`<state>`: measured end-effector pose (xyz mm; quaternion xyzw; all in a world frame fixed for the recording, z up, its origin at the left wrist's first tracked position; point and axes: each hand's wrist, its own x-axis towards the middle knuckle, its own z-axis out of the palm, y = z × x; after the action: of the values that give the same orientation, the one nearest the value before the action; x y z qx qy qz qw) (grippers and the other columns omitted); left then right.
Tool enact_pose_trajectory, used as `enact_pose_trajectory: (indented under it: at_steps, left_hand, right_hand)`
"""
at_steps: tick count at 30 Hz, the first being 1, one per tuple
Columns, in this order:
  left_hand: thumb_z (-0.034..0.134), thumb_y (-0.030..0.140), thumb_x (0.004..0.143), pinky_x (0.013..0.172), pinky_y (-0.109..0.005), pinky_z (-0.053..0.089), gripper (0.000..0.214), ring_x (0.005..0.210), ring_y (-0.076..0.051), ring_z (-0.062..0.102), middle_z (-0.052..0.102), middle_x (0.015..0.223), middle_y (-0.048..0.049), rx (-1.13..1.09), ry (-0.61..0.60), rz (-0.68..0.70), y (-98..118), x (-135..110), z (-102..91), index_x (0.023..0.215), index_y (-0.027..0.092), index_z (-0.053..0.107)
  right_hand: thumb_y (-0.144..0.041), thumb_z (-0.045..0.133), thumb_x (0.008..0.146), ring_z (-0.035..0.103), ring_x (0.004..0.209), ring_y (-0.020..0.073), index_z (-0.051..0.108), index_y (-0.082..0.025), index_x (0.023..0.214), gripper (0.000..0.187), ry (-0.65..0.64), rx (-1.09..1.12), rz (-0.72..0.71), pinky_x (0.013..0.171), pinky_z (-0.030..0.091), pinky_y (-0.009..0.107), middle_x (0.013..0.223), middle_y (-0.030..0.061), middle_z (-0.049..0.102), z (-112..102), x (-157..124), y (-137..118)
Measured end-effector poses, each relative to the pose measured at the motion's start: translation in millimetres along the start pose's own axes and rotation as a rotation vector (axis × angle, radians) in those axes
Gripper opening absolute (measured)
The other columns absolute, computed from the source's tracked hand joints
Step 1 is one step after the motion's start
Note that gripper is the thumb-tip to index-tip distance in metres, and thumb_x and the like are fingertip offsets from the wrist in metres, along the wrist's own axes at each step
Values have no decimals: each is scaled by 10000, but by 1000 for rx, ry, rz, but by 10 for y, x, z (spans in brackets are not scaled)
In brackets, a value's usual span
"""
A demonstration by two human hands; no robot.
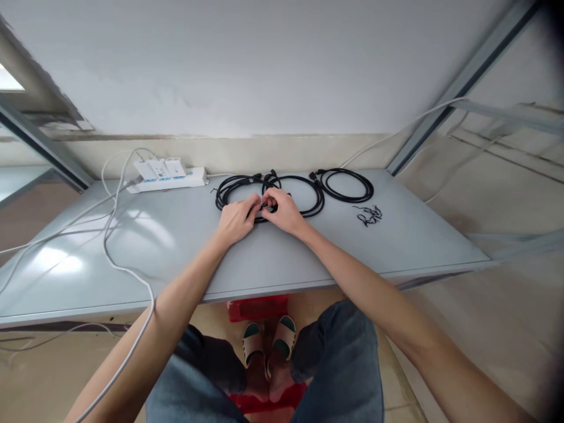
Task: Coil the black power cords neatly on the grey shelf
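Two coiled black cables lie side by side on the grey table: a left coil (224,197) and a middle coil (318,205). My left hand (240,218) is closed over the near right edge of the left coil. Facing it, my right hand (284,211) has thumb and fingers pinched together, its fingertips almost meeting the left ones. Whatever small thing sits between the fingertips is too small and hidden to name. Right of both hands is a third coiled black cable (370,191), untouched. In front of that coil lies a small tangle of short black ties (371,216).
A white power strip (170,182) with plugged-in white adapters (161,168) stands at the back left. From there a white cord (127,270) runs across the table (264,267) and over my left forearm. Metal posts (440,106) flank the table; a wall rises behind.
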<state>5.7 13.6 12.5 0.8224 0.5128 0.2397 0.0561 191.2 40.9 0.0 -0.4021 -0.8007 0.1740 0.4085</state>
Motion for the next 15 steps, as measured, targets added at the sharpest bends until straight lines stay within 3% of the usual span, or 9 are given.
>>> enact_pose_trajectory:
  at_steps: [8, 15]
  left_hand:
    - [434, 368, 1079, 684, -320, 403, 235, 826, -262, 735, 771, 892, -43, 4, -69, 4, 16, -22, -10, 1088, 280, 651]
    - [481, 402, 1071, 719, -310, 433, 170, 809, -230, 716, 750, 880, -27, -182, 70, -122, -10, -24, 22, 1099, 265, 579]
  right_hand:
    - [-110, 525, 799, 536, 859, 229, 463, -248, 783, 151, 7, -26, 23, 827, 453, 351, 796, 16, 519, 1, -40, -50]
    - [-127, 577, 818, 566, 920, 247, 546, -246, 827, 124, 10, 30, -18, 897, 487, 384, 862, 35, 574, -26, -41, -95]
